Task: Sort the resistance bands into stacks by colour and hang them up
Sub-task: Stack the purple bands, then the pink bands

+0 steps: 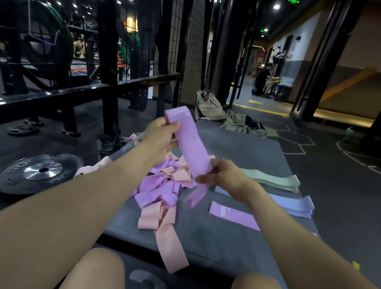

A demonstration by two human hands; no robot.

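Two hands (159,135) (226,175) gripping purple band (189,144), tangled pile (165,184) beneath

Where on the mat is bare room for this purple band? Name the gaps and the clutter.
Bare mat lies at the near edge, between the tangled pile and the flat purple band. The far end past the green stack is bare too. Crowded: the pile on the left, and the blue stack on the right.

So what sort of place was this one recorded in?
Most likely a gym floor: a barbell weight plate lies on the rubber flooring, a black steel rack stands at the left, and resistance bands are piled on a grey mat.
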